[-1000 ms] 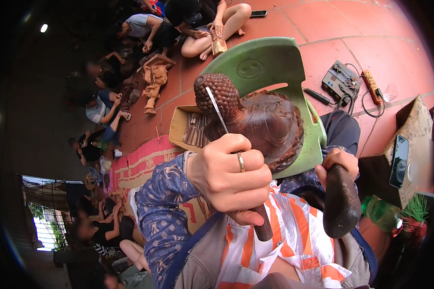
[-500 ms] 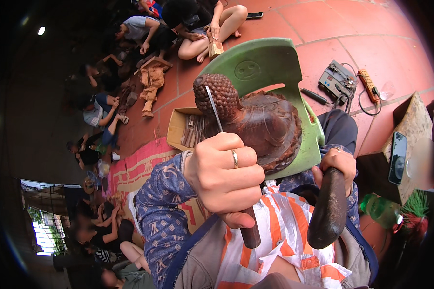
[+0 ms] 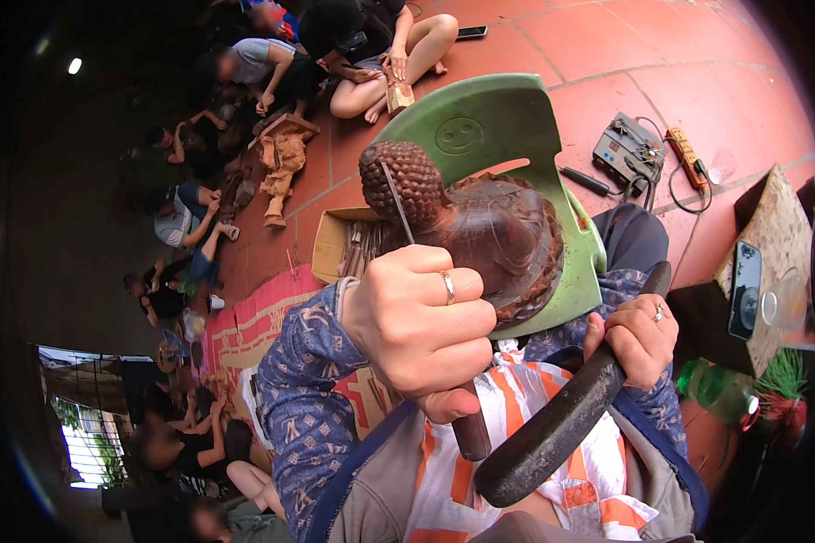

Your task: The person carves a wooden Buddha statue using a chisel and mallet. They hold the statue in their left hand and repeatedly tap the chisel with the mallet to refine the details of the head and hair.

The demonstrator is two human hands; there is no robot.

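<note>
My left hand (image 3: 421, 330) is closed around the wooden handle of a thin metal chisel (image 3: 397, 204). The chisel's blade rests against the bumpy top of a dark brown carved wooden head (image 3: 480, 231). The carving leans on a green plastic chair (image 3: 489, 122) in front of me. My right hand (image 3: 638, 339), wearing a ring, grips a dark wooden mallet (image 3: 561, 425) that slants down toward my lap, to the right of the chisel hand.
A cardboard box of tools (image 3: 340, 249) sits left of the carving. A power strip and cable (image 3: 670, 158) lie on the red tiled floor. A phone (image 3: 744, 290) rests on a wooden block at right. Several people sit carving at upper left.
The mallet has swung from hanging upright beside my right knee to a slanted position across my lap. My left hand stays on the chisel at the carving.
</note>
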